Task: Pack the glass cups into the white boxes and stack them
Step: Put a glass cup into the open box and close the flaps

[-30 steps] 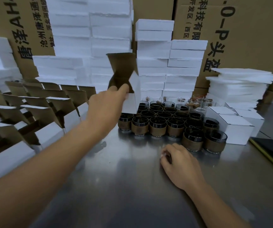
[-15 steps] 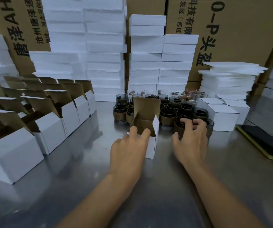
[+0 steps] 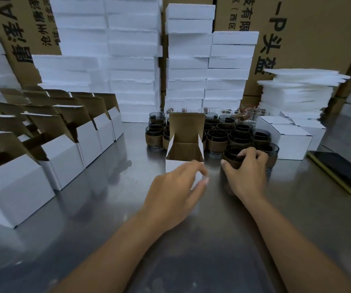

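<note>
cup next to its box
right hand [image 3: 246, 175] grasps glass cup [image 3: 230, 160] just right of open white box [image 3: 183, 153]; left hand [image 3: 177, 188] holds the box front.

Mid-frame on table [image 3: 191, 261]: open box [image 3: 184, 154], L hand [image 3: 176, 191] gripping its near rt corner. Just rt of it, R hand [image 3: 246, 176] grips front cup [image 3: 232, 157], at near edge of cup cluster [image 3: 223, 134], which sits behind & rt of the box. Left side: open-box rows [image 3: 64, 142]. Across top, behind everything: box stacks [image 3: 208, 66]. Rt of cluster: closed boxes [image 3: 290, 142], w/ sheet pile [image 3: 299, 92] behind them. Phone [image 3: 343, 172] at rt edge.
</note>
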Motion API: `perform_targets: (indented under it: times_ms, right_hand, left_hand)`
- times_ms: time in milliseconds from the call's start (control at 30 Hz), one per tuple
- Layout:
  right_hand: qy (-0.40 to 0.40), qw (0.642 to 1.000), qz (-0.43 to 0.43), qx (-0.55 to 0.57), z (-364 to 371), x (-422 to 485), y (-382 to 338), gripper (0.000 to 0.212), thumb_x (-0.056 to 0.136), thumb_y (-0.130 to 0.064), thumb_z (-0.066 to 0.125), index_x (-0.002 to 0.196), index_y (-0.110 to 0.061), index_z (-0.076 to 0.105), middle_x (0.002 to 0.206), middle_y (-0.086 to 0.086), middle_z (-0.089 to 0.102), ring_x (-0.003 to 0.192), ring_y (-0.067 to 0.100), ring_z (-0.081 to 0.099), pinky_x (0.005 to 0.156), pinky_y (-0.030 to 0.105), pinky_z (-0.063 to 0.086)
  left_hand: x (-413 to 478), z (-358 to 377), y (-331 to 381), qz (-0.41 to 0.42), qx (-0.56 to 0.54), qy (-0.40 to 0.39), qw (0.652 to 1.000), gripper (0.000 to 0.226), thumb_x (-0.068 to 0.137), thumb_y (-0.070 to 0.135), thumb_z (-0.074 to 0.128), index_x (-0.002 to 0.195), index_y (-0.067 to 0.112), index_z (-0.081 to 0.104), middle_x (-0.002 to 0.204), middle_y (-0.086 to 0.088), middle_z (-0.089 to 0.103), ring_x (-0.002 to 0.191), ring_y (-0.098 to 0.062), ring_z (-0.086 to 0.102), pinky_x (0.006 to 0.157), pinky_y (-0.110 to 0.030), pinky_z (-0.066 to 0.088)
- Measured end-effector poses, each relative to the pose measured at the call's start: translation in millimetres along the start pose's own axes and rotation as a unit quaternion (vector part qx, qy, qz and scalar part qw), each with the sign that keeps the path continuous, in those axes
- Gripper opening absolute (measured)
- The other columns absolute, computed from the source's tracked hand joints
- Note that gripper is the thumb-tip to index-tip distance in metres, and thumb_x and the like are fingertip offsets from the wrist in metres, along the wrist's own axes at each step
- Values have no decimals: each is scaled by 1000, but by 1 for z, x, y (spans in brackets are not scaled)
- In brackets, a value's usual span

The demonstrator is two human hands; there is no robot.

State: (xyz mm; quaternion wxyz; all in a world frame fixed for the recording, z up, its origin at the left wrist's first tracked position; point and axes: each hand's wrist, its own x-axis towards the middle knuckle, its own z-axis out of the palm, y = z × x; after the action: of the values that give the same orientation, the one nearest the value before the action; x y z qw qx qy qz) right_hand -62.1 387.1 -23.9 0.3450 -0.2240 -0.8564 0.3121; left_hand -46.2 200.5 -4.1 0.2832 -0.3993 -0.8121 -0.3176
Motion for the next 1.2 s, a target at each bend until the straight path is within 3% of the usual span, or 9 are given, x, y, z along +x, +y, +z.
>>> perform_targets:
  times_ms: [100, 233, 333, 433, 533, 733, 867, 1000, 1200]
  right_hand:
    - [-2, 999, 12, 38, 1, 2, 2, 38, 76, -33, 74, 86, -17, 41, 104, 5, 46, 82, 17, 42, 55, 25, 29]
    - [12, 995, 13, 99, -2, -2, 0, 36, 73, -31, 77, 82, -20, 45, 93, 1, 53, 79, 17, 49, 52, 20, 31]
    - [30, 970, 65, 233, -14, -7, -12, 37, 71, -32, 79, 92, -23, 50, 87, -12, 54, 76, 0, 52, 54, 6, 36]
    - [27, 912, 147, 382, -28, -11, -25, 45, 71, -29, 80, 107, -23, 53, 94, -14, 58, 82, -5, 55, 60, 2, 41]
    - [-19, 833, 212, 511, -41, -19, -39, 54, 74, -24, 78, 121, -16, 54, 108, 0, 66, 91, 7, 64, 82, 25, 53]
    - [-181, 734, 225, 615, -52, -45, -56, 43, 59, -47, 67, 93, -21, 64, 83, -2, 73, 68, 9, 69, 60, 24, 49]
    - [-257, 754, 183, 575, -51, -59, -55, 48, 55, -52, 68, 92, -22, 65, 85, -2, 72, 74, 10, 68, 67, 27, 44]
    - [-294, 768, 146, 550, -51, -67, -54, 46, 56, -45, 72, 94, -20, 65, 83, 0, 70, 73, 10, 66, 55, 19, 48]
    - [-271, 806, 143, 507, -45, -72, -57, 74, 49, -48, 75, 111, -11, 62, 98, 6, 72, 81, 12, 67, 67, 25, 48]
  left_hand:
    - [-7, 5, -6, -11, -45, -92, 995, 2, 92, 31, 50, 91, 32, 52, 61, 17, 41, 60, -5, 44, 52, -22, 36]
    - [-8, 9, -13, -52, -97, -85, 990, 6, 92, 31, 50, 90, 36, 50, 73, 10, 51, 65, -8, 49, 56, -23, 41]
    - [-9, 7, -14, -93, -149, -64, 982, 10, 92, 29, 50, 85, 35, 51, 73, 7, 54, 59, -9, 49, 56, -24, 41]
    - [-9, 4, -10, -137, -195, -44, 970, 16, 93, 24, 51, 77, 28, 50, 70, 8, 54, 54, -7, 45, 56, -27, 40]
    - [-8, 1, -8, -188, -237, -35, 952, 20, 93, 24, 52, 73, 23, 49, 63, 6, 51, 55, -17, 48, 55, -36, 43]
    - [-8, -4, -6, -259, -324, -13, 910, 20, 94, 23, 50, 76, 16, 52, 65, 1, 53, 51, -11, 55, 56, -22, 44]
    - [-8, -10, -4, -278, -396, -31, 875, 23, 94, 32, 47, 86, 12, 55, 70, -3, 56, 57, -16, 58, 55, -24, 47]
    - [-10, -15, 2, -305, -490, -125, 807, 62, 74, 60, 48, 110, 10, 55, 84, -9, 63, 67, -17, 64, 60, -30, 55]
    - [-11, -17, 3, -302, -480, -162, 807, 61, 69, 57, 58, 114, 16, 52, 106, -15, 66, 77, -20, 66, 69, -34, 58]
